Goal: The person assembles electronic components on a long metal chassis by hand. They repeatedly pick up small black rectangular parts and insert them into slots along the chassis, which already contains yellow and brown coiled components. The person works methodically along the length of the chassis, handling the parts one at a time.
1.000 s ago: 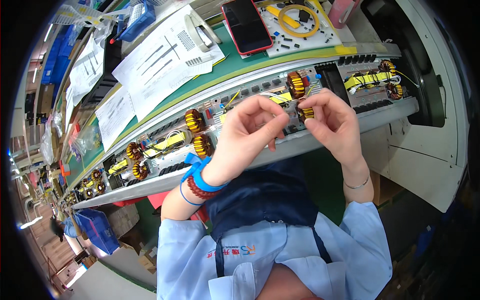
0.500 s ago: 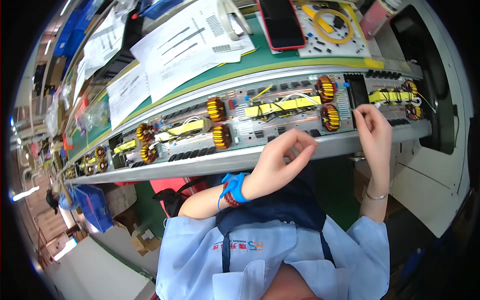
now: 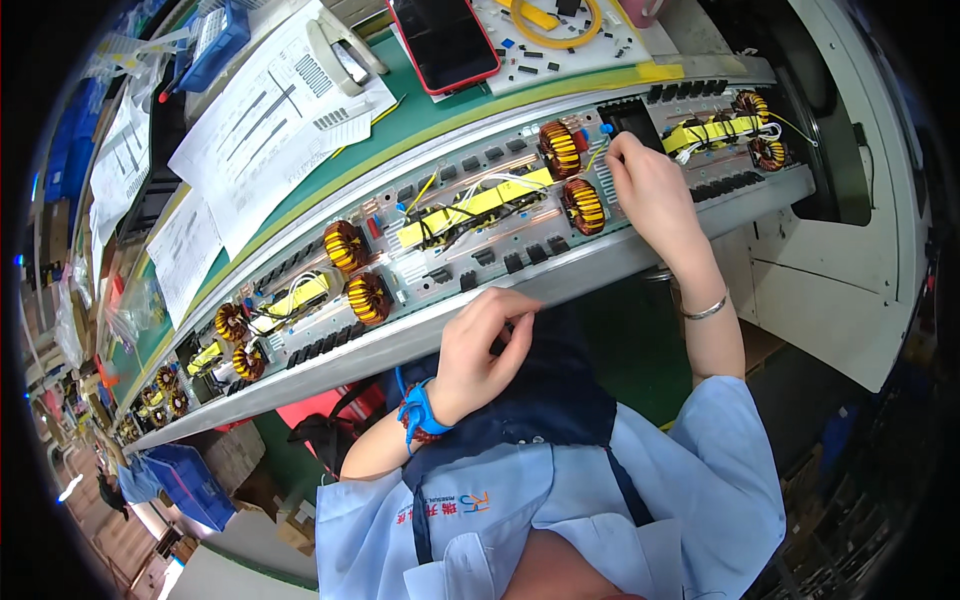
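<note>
A long circuit board assembly (image 3: 410,275) in a metal rail carries copper ring coils (image 3: 558,150) and yellow-taped transformers (image 3: 475,205). My right hand (image 3: 650,190) reaches over it, fingers closed in a pinch beside a small blue component (image 3: 607,129) and a black block (image 3: 630,115). A thin yellow piece (image 3: 597,155) shows at those fingertips; whether they hold it is unclear. My left hand (image 3: 482,345) is closed, thumb and fingers curled together, at the rail's near edge (image 3: 570,285). Anything between its fingertips is too small to make out. A blue strap (image 3: 415,405) circles the left wrist.
Behind the rail lie printed sheets (image 3: 270,110), a red-edged phone (image 3: 445,45) and a white board (image 3: 560,60) with small loose parts and a yellow ring. A white machine housing (image 3: 820,300) stands at the right. A blue bin (image 3: 190,485) sits low on the left.
The view has shifted and turned. My right hand has moved farther over the board, to the blue component left of the black block. My left hand has drawn back slightly, away from the coils.
</note>
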`<control>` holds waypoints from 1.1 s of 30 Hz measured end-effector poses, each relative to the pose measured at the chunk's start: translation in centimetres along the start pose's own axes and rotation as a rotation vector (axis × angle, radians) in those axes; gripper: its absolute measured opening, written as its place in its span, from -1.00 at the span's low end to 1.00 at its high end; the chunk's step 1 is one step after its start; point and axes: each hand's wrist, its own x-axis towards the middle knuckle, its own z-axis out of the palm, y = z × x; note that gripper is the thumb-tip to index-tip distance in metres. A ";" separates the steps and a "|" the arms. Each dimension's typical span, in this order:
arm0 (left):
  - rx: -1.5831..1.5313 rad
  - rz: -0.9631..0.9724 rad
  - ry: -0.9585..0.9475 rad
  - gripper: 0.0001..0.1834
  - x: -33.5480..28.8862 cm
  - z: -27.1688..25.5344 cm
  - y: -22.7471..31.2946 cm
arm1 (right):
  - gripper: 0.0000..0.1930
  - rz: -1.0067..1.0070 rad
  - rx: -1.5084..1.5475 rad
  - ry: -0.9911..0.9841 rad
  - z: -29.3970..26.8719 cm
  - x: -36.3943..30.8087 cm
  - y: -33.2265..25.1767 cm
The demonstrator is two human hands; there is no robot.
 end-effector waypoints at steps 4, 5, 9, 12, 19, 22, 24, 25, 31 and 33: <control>0.083 0.035 0.027 -0.78 -0.6 -0.6 -0.2 | -0.85 0.026 -0.102 0.015 1.4 0.2 0.5; 0.124 0.045 0.032 -0.77 -0.9 -0.8 -0.2 | -0.84 0.037 -0.124 0.021 1.5 0.2 0.4; 0.410 0.177 0.129 -0.69 -1.1 -1.6 -0.8 | -0.77 0.100 -0.166 0.040 0.6 -0.2 -1.0; 0.611 0.108 0.154 -0.61 -0.5 -2.3 -0.9 | -0.83 0.123 -0.067 0.114 -0.3 -1.4 -1.2; 0.585 -0.011 0.032 -0.57 0.5 -2.0 -1.8 | -0.94 0.107 0.086 0.160 -2.2 -4.7 -3.6; 0.590 -0.003 -0.015 -0.53 -0.7 -1.8 -1.2 | -0.89 -0.040 0.175 0.149 -2.1 -6.4 -4.2; 0.610 0.039 -0.015 -0.50 -1.7 -1.5 -0.7 | -0.86 -0.200 0.222 0.119 -1.1 -7.5 -4.1; 0.598 0.030 -0.044 -0.44 -2.4 -1.6 -0.9 | -0.81 -0.248 0.211 0.085 -0.8 -8.0 -4.1; 0.673 0.075 0.118 -0.41 -5.3 -2.8 -2.0 | -0.75 -0.342 0.180 -0.006 0.8 -9.2 -4.1; 0.736 0.047 0.108 -0.42 -6.0 -2.7 -2.1 | -0.74 -0.328 0.184 -0.034 0.7 -9.2 -3.9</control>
